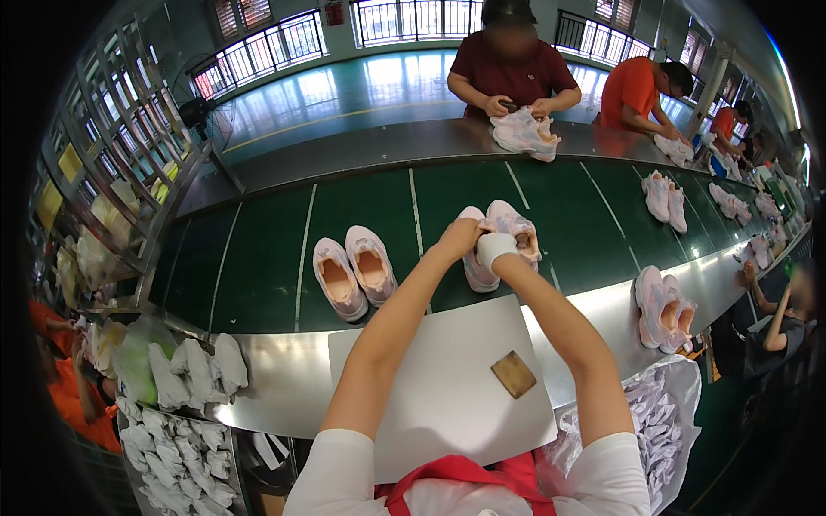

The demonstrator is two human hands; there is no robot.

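On the green conveyor belt in front of me stands a pair of pale pink and white sneakers, the left sneaker (482, 277) partly covered by my hands and the right sneaker (514, 220) close beside it. My bare left hand (462, 237) grips the left sneaker around its opening, fingers bent. Wearing a white glove, my right hand (496, 248) closes on the same opening, and its fingertips are mostly hidden. Left of my arms, a second pair of sneakers (372, 267) sits on the belt, toes pointing away.
A white board (447, 387) on the metal ledge bears a brown rectangular block (514, 375). Stuffed white paper forms (185, 464) fill a bin at left; a plastic-lined bag (662, 421) stands at right. More sneakers (664, 310) lie rightward. Across the belt, a person (516, 77) handles shoes.
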